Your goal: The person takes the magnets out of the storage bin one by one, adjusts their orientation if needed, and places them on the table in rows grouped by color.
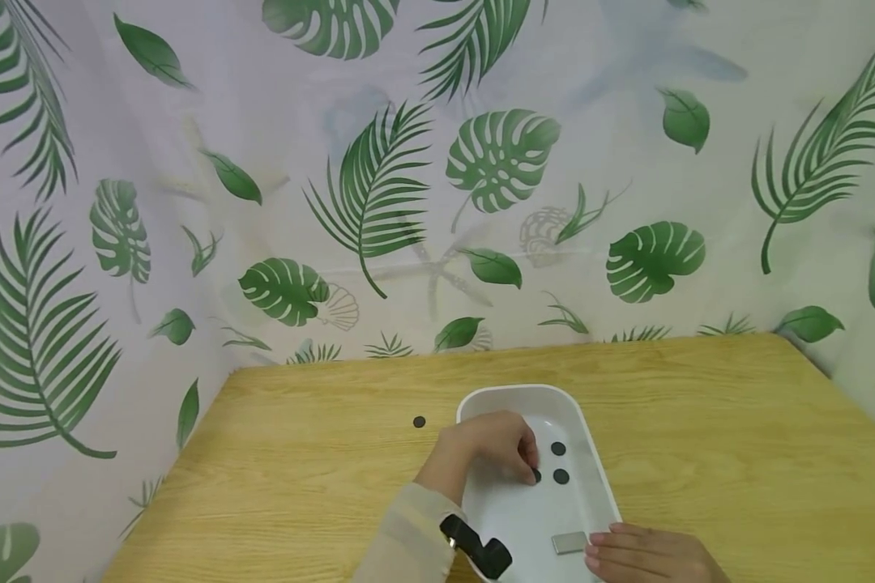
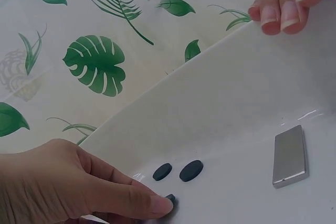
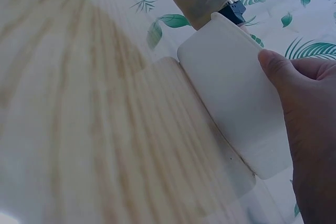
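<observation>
A person's left hand (image 1: 497, 444) pinches a small dark disc (image 2: 171, 199) between thumb and fingers inside a white tray (image 1: 521, 522) on a wood-grain table (image 1: 299, 461). The right hand (image 1: 652, 556) grips the tray's right rim, fingertips over the inner side, thumb against the outside. A second disc (image 1: 558, 448) and a third disc (image 1: 561, 477), both with plain dark faces, lie near the tray's right wall; an unmarked silver block (image 1: 569, 542) rests close to the right fingertips. A fourth disc (image 1: 419, 422) sits on the table, left of the tray. Behind hangs a leaf-print backdrop (image 1: 379, 194).
</observation>
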A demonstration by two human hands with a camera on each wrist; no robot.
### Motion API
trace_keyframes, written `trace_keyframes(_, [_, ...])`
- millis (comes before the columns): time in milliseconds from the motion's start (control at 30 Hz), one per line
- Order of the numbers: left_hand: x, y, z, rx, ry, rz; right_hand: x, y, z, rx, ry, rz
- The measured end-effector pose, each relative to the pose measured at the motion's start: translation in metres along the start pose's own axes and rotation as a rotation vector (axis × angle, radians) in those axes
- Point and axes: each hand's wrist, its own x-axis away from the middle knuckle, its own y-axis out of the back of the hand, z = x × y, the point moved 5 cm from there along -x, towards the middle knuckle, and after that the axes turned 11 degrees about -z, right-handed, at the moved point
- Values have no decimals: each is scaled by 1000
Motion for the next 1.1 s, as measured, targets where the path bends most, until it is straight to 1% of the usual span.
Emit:
trace_keyframes(33, [0,1,-1,14,-18,-11,0,0,0,0,0,4])
trace_keyframes(100, [-1,4,-2,74,-48,-49,2,1,1,-1,-9,13])
trace_keyframes(233, [1,16,-4,210,-125,-155,4,1,1,2,-31,36])
trace_keyframes(300, [2,21,-4,246,-155,-190,6,1,0,7,-11,59])
trace_keyframes(400, [4,26,-3,253,-163,-216,8,0,-1,3,41,56])
trace_keyframes(500, [5,29,-1,272,-139,-222,10,-2,-2,8,86,69])
trace_keyframes(533, [6,31,0,281,-136,-224,10,-2,-2,6,84,55])
trace_keyframes(567, [6,33,0,290,-135,-227,9,-2,-2,11,85,60])
trace_keyframes(667, [8,37,-1,303,-154,-236,8,-2,-3,21,89,41])
trace_keyframes(733, [11,41,-2,294,-171,-240,7,-2,-3,24,96,35])
trace_keyframes(900, [17,51,-5,232,-196,-254,2,-2,-3,13,111,37])
trace_keyframes(1000, [19,56,-5,230,-201,-262,-1,-2,-4,1,126,29])
trace_keyframes(1100, [20,58,-2,241,-197,-270,1,-1,-5,-3,137,32])
